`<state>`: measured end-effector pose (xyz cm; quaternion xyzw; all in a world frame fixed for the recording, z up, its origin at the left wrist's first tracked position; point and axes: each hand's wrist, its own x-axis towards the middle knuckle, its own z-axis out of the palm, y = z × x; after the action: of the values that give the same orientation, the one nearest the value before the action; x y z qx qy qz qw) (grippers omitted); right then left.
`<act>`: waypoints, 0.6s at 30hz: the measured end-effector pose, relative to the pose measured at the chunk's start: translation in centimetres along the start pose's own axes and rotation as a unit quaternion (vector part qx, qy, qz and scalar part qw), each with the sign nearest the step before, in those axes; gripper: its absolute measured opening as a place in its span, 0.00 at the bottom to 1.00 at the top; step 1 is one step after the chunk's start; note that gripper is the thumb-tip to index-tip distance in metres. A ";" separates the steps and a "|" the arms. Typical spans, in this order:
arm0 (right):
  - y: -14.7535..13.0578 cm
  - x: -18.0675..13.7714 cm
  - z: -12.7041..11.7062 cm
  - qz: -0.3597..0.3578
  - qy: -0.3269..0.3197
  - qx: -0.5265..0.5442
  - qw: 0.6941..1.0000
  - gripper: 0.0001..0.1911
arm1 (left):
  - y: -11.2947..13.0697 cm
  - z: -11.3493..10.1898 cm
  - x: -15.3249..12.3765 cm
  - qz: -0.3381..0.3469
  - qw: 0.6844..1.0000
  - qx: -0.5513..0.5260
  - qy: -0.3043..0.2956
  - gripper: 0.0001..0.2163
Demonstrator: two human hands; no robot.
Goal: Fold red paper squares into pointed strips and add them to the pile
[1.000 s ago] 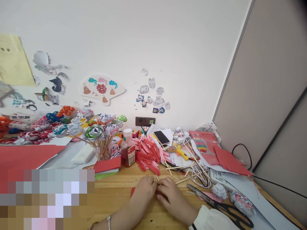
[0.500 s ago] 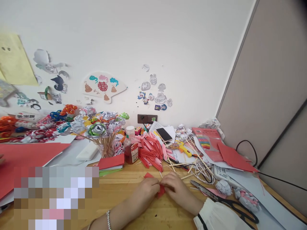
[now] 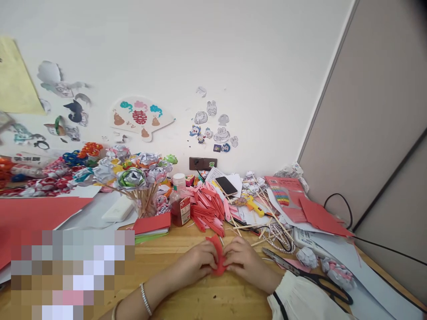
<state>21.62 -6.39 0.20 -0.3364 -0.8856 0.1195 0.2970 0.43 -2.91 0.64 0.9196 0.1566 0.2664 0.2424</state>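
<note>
A small piece of red paper [image 3: 219, 255] is held between my two hands, low over the front middle of the wooden table [image 3: 187, 295]. My left hand [image 3: 196, 263] pinches its left side with curled fingers. On its right edge the fingers of my right hand [image 3: 240, 260] are closed, with the thumb tucked beneath. Part of the paper is hidden behind the fingers. Just beyond the hands lies a heap of folded red and pink paper strips [image 3: 207, 204]. Black-handled scissors [image 3: 310, 275] rest to the right, near my right sleeve.
Paper flowers on sticks [image 3: 133, 175] stand at the back left, beside a bottle of red liquid [image 3: 180, 204]. A stack of coloured paper [image 3: 151, 226] lies in front. Towards the right are a phone [image 3: 227, 186], a yellow glue gun [image 3: 254, 206], bead strings [image 3: 278, 238] and crumpled paper [image 3: 307, 257].
My hands have drawn slightly apart, and more of the red paper shows between them, standing taller. The view has shifted a little to the right.
</note>
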 end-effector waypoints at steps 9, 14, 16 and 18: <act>0.8 0.1 0.5 0.026 -0.042 0.031 0.998 0.06 | 0.9 -1.3 -0.1 -0.071 0.994 0.000 -0.087 0.03; 1.9 0.5 1.2 0.041 -0.026 0.110 0.993 0.08 | -0.1 -0.7 0.0 -0.083 0.995 0.002 -0.057 0.02; 1.9 0.8 1.3 0.045 -0.019 0.135 0.990 0.08 | -0.3 -0.5 0.0 -0.098 0.994 0.006 -0.042 0.01; 1.7 1.2 1.2 0.056 -0.020 0.133 0.989 0.07 | -0.4 -0.3 0.1 -0.117 0.992 0.011 -0.034 0.01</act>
<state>21.04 -4.39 -0.96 -0.3408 -0.8474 0.2596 0.3138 0.32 -2.42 0.65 0.9060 0.2578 0.2032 0.2674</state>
